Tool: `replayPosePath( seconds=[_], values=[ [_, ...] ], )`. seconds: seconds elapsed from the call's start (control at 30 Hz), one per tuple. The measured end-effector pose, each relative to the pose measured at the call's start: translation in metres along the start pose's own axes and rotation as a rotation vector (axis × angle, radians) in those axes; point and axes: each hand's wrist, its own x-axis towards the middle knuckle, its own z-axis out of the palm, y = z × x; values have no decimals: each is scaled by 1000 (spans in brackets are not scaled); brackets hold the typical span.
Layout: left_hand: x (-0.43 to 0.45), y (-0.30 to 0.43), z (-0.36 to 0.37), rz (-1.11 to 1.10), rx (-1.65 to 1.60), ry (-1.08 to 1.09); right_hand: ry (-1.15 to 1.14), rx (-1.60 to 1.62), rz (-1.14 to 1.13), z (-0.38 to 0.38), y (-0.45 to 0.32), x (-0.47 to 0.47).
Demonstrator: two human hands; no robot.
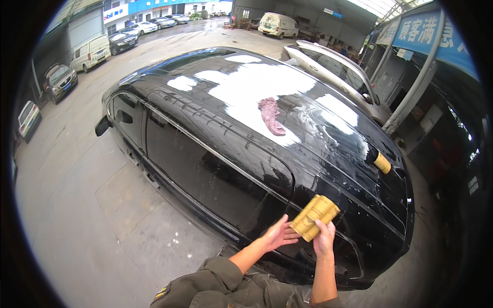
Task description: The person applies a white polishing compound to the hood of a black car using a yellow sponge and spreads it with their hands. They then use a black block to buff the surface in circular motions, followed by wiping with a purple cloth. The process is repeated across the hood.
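My right hand [324, 239] grips a yellow sheet-like piece with dark printing [314, 217], thumb across its face. The piece is creased into ridges and is held above the rear side of a black car [215, 169]. My left hand [280, 233] is beside its left edge, fingers spread with the palm turned up; whether the fingertips touch it I cannot tell. A crumpled pink cloth [271, 116] lies on the car's roof. Further back on the right, a small yellow-and-black object [382, 163] rests near the roof's rear end. Whitish smears [321, 121] cover part of the roof between them.
The black car's side mirror [102, 126] juts out on the left. Beyond the roof stands a silver car [335, 69], close to a grey post [414, 92]. Vans and several cars are parked across the concrete floor [77, 184].
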Motion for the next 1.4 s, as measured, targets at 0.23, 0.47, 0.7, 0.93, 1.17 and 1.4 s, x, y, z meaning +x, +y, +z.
replayPosePath(
  seconds=[0.23, 0.47, 0.7, 0.93, 1.17, 1.4],
  values=[
    [-47, 48, -11, 172, 115, -47, -190, -68, 214, 29, -5, -19],
    [-84, 67, -24, 354, 188, 46, -182, -258, 145, 24, 6, -31],
    [-91, 50, -26, 315, 317, 93, -196, -507, 130, 33, 25, -45],
    [-89, 37, -16, 188, 456, 144, -203, -411, 149, 33, 45, -64],
    [-91, 40, -20, 217, 311, 268, -157, -422, 133, 31, 39, -68],
    [-81, 16, -42, 473, 615, 488, -58, -369, 164, 18, 58, -78]
  ],
)
